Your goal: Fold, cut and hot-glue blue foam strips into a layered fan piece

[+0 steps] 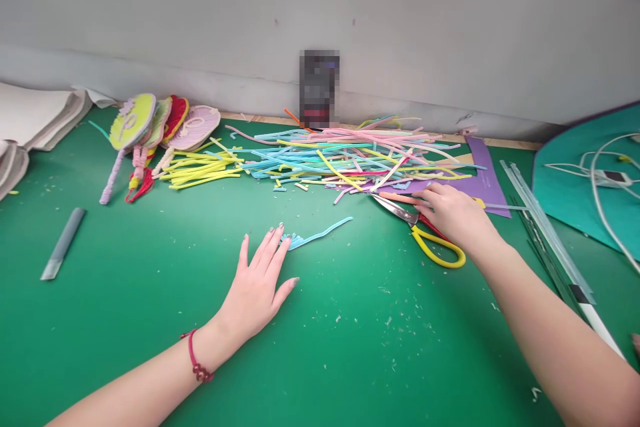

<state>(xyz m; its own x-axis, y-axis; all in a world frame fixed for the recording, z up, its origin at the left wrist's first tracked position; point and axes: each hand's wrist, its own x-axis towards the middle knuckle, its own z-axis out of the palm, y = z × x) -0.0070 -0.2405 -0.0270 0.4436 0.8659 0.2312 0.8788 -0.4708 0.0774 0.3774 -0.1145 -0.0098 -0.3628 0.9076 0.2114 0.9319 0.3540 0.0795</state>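
- Fingers point(280, 257) of the left hand point(253, 297) are spread wide and lie flat, with the thumb apart.
- Their tips cover one end of a blue fuzzy stick point(325, 233) in the middle of the green surface point(320, 353). That end looks bunched up, but part of it is hidden. The other end points toward the right edge.
- Right-hand fingers bend over the red handle of the scissors point(413, 219), nearer the far edge. The right hand point(457, 213) hides much of that handle. I cannot tell if the fingers grip it or just touch it.
- An orange stick point(397, 197) reaches under those fingertips, so one end is hard to see.
- A big messy pile of fuzzy sticks point(345, 153) lies along the far edge, covering part of a purple sheet point(493, 177).
- Behind the pile stands a dark box point(319, 90), too blurry to read.
- Near the far left corner, round fans point(133, 121) overlap, so the back ones are partly hidden.
- White papers point(43, 113) at the left edge and a teal board point(575, 160) at the right edge are cut off.
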